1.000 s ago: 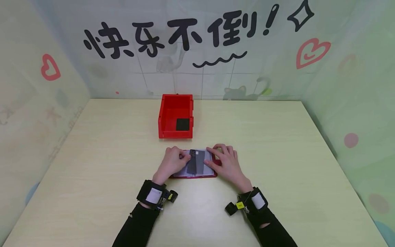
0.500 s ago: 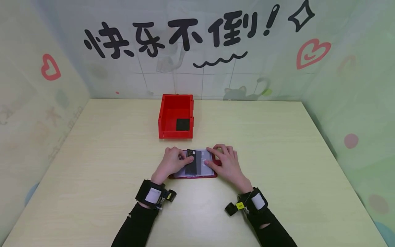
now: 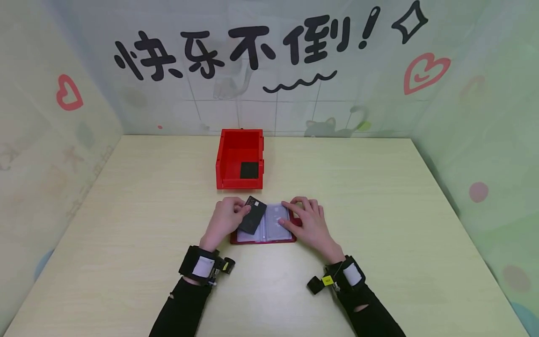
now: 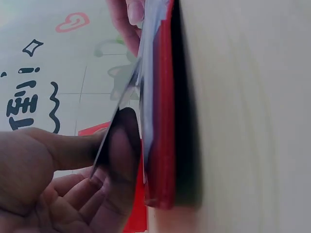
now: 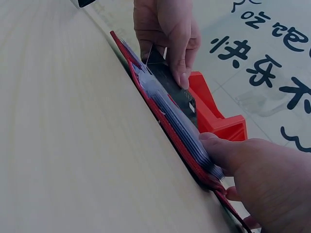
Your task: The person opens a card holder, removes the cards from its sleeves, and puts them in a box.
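Note:
A card holder with a red cover and clear plastic pages lies spread open on the table. My left hand pinches a black card between thumb and fingers, tilted above the left page. In the left wrist view the card is seen edge-on, with its far end close to the pages. My right hand grips the right side of the holder. Its thumb presses on the stacked pages in the right wrist view, and its other fingers are partly hidden beside the cover.
Behind the holder stands a red bin with a black square inside at its front right. The pale wooden table meets printed curtains at the back and both sides.
The black card has come away from the right page, moved left with my left hand and turned to a slant. My right hand has stayed in place on the holder.

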`<act>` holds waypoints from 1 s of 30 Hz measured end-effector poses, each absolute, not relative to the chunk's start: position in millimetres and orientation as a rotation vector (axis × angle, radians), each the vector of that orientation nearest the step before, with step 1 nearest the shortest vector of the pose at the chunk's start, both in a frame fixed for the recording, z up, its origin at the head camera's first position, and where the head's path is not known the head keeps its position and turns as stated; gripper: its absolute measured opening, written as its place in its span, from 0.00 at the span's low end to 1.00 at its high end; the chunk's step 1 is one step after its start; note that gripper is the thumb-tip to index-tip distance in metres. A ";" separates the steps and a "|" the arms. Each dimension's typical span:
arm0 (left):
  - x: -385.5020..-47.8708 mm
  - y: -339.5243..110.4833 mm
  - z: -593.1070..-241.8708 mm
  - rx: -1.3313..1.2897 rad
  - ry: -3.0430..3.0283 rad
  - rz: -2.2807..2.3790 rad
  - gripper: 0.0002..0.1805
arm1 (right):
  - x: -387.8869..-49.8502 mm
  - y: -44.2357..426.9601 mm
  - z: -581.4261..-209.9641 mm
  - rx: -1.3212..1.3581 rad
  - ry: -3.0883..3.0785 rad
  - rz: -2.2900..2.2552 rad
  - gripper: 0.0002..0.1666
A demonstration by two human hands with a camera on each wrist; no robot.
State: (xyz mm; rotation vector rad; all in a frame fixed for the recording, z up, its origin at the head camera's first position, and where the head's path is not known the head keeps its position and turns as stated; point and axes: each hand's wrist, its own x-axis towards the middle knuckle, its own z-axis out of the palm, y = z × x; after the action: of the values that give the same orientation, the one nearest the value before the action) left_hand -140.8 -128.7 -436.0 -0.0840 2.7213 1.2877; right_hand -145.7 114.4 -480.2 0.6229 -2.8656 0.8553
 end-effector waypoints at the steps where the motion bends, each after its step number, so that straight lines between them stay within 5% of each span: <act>1: -141.0 -129.5 -435.9 -0.096 2.721 1.301 0.13 | -145.7 114.3 -480.5 0.625 -2.865 0.855 0.32; 30: -196.8 -138.0 -415.2 -0.251 2.761 1.683 0.20 | -146.1 115.5 -481.4 0.625 -2.871 0.881 0.32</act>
State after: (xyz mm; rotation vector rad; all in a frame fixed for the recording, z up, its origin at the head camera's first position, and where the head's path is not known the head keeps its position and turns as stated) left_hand -196.8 -138.0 -415.2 -0.2511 2.7614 1.6833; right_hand -146.1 115.5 -481.4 0.6251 -2.8711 0.8806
